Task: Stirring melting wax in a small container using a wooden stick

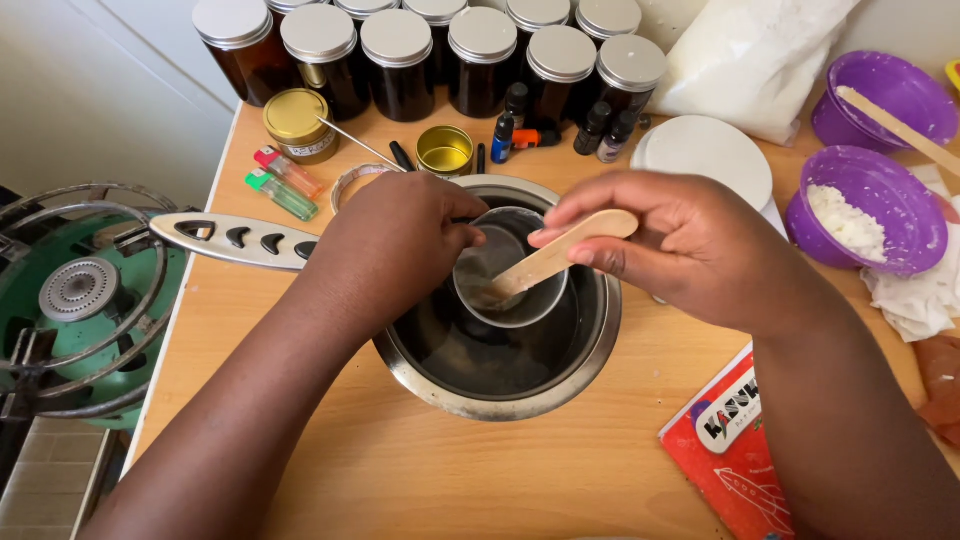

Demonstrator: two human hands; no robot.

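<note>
Right hand stirs glass cup inside pot.

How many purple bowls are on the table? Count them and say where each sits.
2, both at the right edge of the table. One purple bowl at the back holds a wooden stick; the nearer purple bowl holds white flakes. More could lie out of view.

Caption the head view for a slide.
Left hand steadies a small glass cup inside a steel pot; right hand dips a flat wooden stick into it.
</note>
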